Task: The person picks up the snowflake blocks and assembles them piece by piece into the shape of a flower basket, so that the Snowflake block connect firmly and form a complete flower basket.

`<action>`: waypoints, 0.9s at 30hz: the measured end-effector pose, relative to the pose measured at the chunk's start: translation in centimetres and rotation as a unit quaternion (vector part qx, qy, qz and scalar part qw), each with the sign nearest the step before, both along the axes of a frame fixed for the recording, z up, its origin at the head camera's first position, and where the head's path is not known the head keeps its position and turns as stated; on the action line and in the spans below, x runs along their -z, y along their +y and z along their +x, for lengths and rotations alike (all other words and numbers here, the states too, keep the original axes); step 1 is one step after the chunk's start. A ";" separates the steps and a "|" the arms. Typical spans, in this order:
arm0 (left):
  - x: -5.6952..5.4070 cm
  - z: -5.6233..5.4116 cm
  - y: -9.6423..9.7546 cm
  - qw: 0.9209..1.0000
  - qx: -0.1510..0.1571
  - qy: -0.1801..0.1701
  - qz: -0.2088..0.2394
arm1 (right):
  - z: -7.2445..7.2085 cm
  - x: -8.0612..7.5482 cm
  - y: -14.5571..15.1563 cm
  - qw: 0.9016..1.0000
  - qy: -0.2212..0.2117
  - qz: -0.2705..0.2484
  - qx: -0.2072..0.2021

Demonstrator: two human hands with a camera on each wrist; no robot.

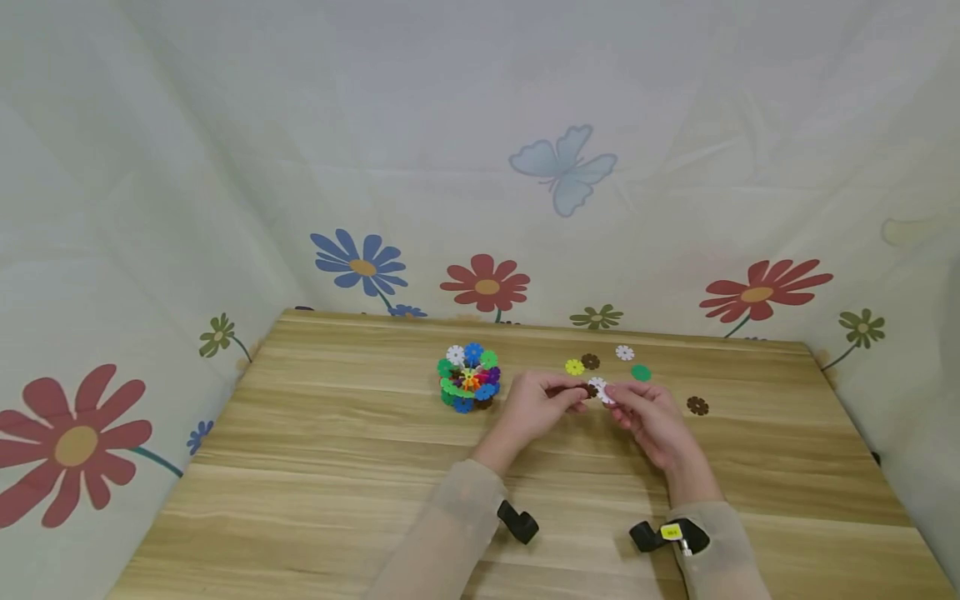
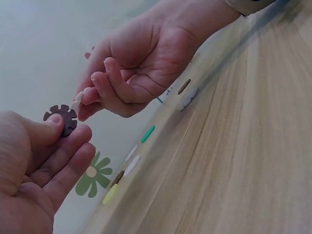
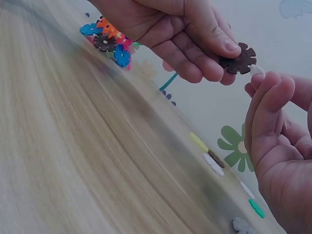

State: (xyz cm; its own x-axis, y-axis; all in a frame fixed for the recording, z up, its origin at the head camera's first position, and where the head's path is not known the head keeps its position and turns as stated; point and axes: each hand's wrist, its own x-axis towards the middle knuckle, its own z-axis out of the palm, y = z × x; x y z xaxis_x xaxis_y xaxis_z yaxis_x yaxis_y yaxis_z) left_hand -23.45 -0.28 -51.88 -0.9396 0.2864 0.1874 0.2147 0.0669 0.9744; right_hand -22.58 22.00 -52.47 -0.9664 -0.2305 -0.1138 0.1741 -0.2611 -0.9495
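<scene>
Between thumb and fingers my left hand (image 1: 536,404) pinches a brown notched disc (image 2: 62,119), a flower-shaped plastic piece. My right hand (image 1: 651,417) pinches a white notched disc (image 1: 600,390), mostly covered by its fingers in the wrist views. The two discs meet edge to edge at an angle, above the table; whether their slots are engaged I cannot tell. Left of my left hand stands a round cluster of joined discs (image 1: 463,398) in blue, green, white, orange and other colours.
Loose discs lie on the wooden table (image 1: 337,467) beyond my hands: a yellow disc (image 1: 574,367), a brown disc (image 1: 590,362), a white disc (image 1: 625,353) and a green disc (image 1: 641,373). Another brown disc (image 1: 697,406) lies to the right. A flowered curtain (image 1: 420,208) hangs behind.
</scene>
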 end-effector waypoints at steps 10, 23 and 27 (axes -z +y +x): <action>-0.1 0.1 0.2 1.000 -0.007 0.021 0.008 | 0.0 -0.2 -0.2 0.999 -0.004 0.028 0.023; 0.2 0.4 0.8 0.998 -0.003 0.016 0.058 | -0.1 -0.1 -0.5 0.999 0.004 0.023 0.038; 0.3 0.4 0.8 0.998 -0.026 0.042 0.039 | -0.1 -0.1 -0.6 0.999 0.001 0.007 0.052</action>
State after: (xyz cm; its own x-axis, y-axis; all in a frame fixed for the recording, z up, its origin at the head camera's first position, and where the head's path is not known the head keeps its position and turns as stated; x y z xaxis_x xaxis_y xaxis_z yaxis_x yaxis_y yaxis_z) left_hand -23.05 0.48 -52.18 -0.9328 0.2193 0.2861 0.2941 0.0041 0.9558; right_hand -22.71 21.42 -52.38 -0.9851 -0.1273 -0.1153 0.1458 -0.2642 -0.9534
